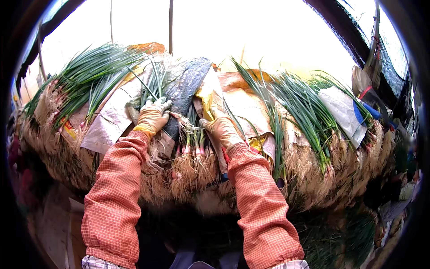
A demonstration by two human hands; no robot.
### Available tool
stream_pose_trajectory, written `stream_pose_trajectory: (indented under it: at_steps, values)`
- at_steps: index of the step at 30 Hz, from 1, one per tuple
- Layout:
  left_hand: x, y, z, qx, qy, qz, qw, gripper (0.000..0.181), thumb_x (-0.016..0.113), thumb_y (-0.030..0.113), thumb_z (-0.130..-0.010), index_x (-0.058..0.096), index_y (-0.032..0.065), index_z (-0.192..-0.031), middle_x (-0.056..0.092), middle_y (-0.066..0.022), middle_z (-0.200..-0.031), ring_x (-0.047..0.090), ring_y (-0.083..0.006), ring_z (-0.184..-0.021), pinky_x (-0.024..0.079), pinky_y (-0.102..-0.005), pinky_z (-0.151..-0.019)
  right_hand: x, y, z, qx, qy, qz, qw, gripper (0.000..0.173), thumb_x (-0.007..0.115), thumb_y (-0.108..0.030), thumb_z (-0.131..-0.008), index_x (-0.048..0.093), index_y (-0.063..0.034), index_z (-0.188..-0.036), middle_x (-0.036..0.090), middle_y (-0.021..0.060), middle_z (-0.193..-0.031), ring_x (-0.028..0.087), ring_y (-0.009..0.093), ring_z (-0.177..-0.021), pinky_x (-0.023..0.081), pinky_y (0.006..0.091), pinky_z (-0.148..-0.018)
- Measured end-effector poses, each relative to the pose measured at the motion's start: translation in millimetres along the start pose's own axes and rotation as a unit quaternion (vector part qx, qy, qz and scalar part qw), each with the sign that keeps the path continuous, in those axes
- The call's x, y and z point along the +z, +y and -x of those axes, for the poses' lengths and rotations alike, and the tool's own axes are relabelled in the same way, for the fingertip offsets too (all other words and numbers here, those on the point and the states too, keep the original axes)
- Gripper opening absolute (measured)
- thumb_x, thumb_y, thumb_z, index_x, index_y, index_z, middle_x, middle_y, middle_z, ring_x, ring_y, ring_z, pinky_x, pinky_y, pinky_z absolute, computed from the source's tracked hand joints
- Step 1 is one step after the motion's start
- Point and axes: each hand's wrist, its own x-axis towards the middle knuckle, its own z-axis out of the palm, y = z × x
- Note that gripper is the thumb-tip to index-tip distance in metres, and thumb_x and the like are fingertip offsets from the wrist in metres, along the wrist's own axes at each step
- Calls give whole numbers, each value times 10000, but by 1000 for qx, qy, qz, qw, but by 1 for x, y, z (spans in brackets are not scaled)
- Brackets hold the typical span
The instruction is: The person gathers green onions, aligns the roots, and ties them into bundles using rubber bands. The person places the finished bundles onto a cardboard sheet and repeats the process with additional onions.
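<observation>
My left hand (153,116), in a thin glove, is closed around the green stalks of a few spring onions (157,79); their pale roots hang below it. At the edge of a cloth sheet with yellow plastic (206,97) is my right hand (218,126), gloved too, its fingers bent on that edge. Between both hands lies a bunch of spring onions (196,148) with pinkish bulbs and long tan roots, partly under a dark grey woven sheet (188,84). Checked orange sleeves cover both forearms.
A large pile of spring onions (97,70) rises at the left, roots facing me. More bunches (302,104) lie at the right, beside a white sheet (342,111). A pale sheet (112,121) covers part of the heap left of my hands. Poles (171,27) stand behind.
</observation>
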Motion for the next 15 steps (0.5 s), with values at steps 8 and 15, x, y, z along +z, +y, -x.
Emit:
stream_pose_trajectory:
  at_steps: [8,15]
  values:
    - [-56,68,9,68,70,623,776,334,600,320,-920,657,63,-1126,700,-81,-997,653,-165,-873,523,-306,-786,-58,3,-48,-94,190,-181,960,340,630,-353,-916,709,-31,-990,702,113,-777,662,209,-673,520,343,-595]
    - [-39,155,-16,-163,-75,738,651,362,614,270,-907,533,27,-1163,620,-153,-1064,644,-236,-916,565,-381,-802,-118,4,26,-38,-190,-248,949,471,657,-337,-895,558,-119,-1301,601,113,-1284,570,252,-1158,442,381,-990]
